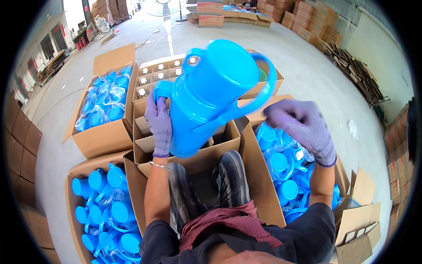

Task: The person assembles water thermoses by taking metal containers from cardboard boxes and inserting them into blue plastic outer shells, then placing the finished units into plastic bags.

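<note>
A large bright blue plastic thermos jug (215,88) is tilted in the air in front of me, slightly blurred. My left hand (159,121), in a purple glove, is closed around the small handle on the jug's side. The jug's long carrying handle (266,88) swings out to the right. Just beyond that handle is my right hand (303,127), also gloved, its fingers curled and apart from the jug; their inside is hidden. Below the jug, an open carton (189,156) with cardboard dividers stands before my knees.
Cartons of blue jugs stand at my near left (70,207), far left (103,141) and right (259,176). Beyond the divided carton, another carton (173,61) has white-topped pieces in its cells. Flattened cardboard (358,233) lies at the right; stacked boxes (316,24) are farther off.
</note>
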Tool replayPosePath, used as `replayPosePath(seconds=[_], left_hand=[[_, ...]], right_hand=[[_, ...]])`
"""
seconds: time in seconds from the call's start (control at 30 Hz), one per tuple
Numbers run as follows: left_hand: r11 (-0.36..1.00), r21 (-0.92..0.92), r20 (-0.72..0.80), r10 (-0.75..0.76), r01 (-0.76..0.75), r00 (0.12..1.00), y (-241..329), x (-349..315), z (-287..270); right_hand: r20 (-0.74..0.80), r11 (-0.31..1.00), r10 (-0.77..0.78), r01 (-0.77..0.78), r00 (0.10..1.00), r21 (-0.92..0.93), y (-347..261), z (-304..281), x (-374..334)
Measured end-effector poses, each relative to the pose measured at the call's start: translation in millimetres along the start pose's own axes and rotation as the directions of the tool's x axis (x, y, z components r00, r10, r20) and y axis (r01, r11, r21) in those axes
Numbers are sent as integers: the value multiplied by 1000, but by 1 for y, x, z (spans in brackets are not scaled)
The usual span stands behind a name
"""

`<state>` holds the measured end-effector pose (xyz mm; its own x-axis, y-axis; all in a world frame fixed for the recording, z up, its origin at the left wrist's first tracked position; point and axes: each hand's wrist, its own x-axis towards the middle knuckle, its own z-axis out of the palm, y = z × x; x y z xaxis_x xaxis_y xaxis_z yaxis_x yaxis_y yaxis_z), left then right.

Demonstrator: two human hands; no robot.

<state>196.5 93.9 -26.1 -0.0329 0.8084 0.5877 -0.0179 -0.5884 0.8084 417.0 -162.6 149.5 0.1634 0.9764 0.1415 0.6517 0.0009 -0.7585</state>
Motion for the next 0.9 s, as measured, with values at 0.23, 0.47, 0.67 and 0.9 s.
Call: replayPosePath(seconds=[0.23,0.47,0.67,0.9], left_hand=[[606,-483,564,-337,632,754,-56,-34,-18],[-202,-452,842,-418,869,341,-85,-151,-30],[449,-147,827,-433,882,358,-100,-171,-43],[232,-398,877,-187,887,443,-69,-82,11]], right_hand=[[-533,831,-512,546,673,-108,3,25,44],[244,848,-447,321,861,423,32,57,95],[294,857,-156,-19,943,516,93,119,92],[-112,687,21,67,993,724,181,142,65]])
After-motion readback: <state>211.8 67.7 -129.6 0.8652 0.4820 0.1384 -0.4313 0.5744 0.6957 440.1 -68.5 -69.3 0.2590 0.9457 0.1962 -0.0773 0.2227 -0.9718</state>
